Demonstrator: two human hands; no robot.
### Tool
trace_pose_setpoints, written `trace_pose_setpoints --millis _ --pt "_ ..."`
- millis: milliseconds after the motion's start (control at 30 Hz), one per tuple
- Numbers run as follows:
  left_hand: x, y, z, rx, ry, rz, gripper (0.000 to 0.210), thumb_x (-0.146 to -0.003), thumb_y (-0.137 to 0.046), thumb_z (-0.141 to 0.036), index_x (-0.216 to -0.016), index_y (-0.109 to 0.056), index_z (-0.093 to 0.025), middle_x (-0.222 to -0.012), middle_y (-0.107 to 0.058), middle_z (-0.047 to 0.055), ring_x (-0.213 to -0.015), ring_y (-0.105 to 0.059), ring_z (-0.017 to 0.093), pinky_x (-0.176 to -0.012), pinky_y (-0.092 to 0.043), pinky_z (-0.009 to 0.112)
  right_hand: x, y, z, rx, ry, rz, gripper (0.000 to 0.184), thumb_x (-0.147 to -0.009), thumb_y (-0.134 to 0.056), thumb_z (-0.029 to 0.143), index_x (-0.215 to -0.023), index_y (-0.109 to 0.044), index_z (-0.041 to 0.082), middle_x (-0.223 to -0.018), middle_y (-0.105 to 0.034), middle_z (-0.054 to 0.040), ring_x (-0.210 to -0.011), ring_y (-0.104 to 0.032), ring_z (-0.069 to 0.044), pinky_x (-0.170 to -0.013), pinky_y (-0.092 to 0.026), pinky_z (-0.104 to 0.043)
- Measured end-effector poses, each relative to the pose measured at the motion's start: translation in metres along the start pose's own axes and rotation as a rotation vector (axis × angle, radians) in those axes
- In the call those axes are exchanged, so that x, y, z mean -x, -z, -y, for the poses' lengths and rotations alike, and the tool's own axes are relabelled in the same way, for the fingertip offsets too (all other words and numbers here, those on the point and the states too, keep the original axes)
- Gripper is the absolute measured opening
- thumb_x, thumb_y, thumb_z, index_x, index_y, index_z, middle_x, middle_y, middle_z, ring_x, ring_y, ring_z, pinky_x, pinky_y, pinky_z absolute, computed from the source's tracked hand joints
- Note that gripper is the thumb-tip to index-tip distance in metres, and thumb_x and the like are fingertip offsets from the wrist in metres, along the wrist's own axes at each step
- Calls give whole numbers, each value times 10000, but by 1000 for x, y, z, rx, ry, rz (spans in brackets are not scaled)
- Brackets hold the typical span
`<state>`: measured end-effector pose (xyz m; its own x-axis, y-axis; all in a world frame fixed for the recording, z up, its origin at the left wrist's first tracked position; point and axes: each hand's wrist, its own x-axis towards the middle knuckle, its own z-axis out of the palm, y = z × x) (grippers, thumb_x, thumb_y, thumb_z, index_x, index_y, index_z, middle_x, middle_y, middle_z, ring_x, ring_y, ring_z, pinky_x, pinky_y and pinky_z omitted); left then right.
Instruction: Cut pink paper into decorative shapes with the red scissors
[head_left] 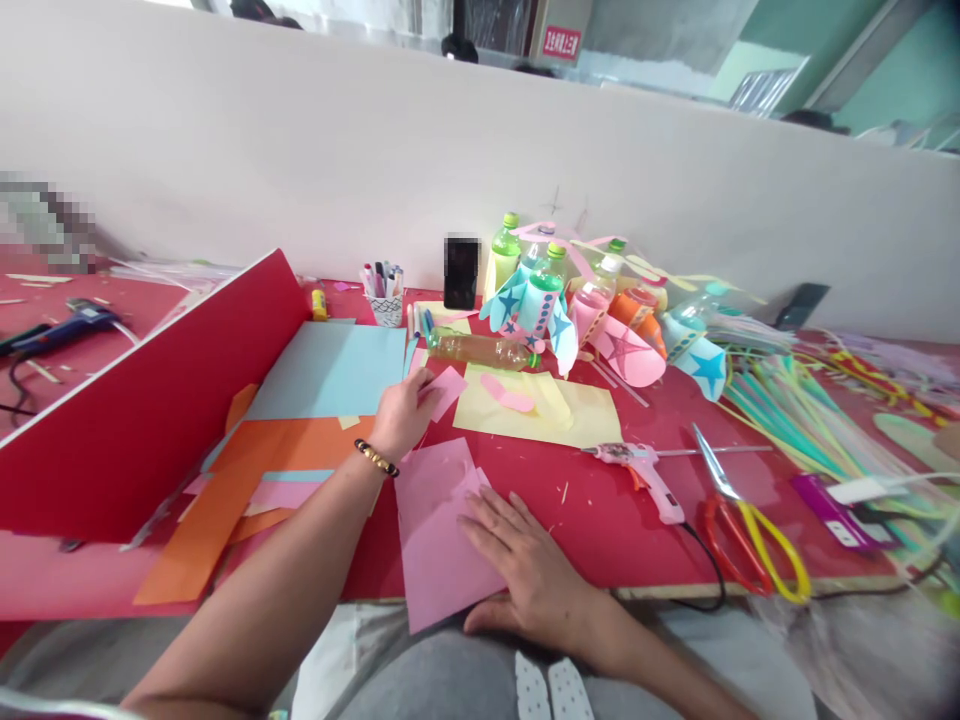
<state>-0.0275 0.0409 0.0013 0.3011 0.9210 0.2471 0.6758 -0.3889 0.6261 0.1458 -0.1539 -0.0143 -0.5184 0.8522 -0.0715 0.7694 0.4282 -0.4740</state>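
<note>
My left hand pinches a small piece of pink paper just above the red table. Flat on a larger sheet of pink paper at the table's front edge lies my right hand, its fingers spread. Beyond the hands, a clear plastic bottle with a green cap rests on its side. Behind the pink sheet, a pale yellow sheet carries a rounded pink strip. To the right are a pink hot glue gun and scissors with red and yellow handles.
Orange paper and light blue paper lie at left beside an upright red board. Several decorated bottles, a pen cup and a phone stand along the white partition. Colored strips and a purple box are at right.
</note>
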Motion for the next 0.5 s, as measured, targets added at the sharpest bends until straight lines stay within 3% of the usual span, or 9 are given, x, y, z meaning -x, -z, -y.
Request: trace_pose_setpoints --millis 167,267,400,500 --pt "1 0 0 13 -7 -16 128 -828 -458 -305 -800 -515 -194 -666 -540 -7 -604 -477 147 -580 -333 247 1 6 -8 65 -50 -42 876 -778 -418 711 -1436 -286 148 -1534 -198 -113 -1417 -92 -278 -1131 -148 -512" --pt "2 -1 0 22 -18 -11 121 -830 -451 -302 -807 -510 -198 -655 -523 -10 -592 -464 144 -578 -330 247 4 4 -6 52 19 -14 893 -740 -486 714 -1425 -314 169 -1523 -248 -99 -1412 -122 -277 -1138 -143 -498" --pt "2 -1 0 2 -8 -14 125 -832 -453 -302 -837 -526 -201 -659 -542 -7 -598 -488 152 -580 -334 253 9 -6 -2 64 87 21 664 -852 -501 540 -1409 -343 214 -1506 -303 -61 -1400 -184 -258 -1129 -164 -518" --pt "1 0 2 -44 5 -15 128 -835 -447 -288 -863 -538 -202 -670 -561 1 -623 -521 167 -582 -339 261 11 -13 -2 99 103 -35 505 -913 -448 416 -1370 -407 206 -1473 -370 -67 -1379 -248 -260 -1107 -225 -533"
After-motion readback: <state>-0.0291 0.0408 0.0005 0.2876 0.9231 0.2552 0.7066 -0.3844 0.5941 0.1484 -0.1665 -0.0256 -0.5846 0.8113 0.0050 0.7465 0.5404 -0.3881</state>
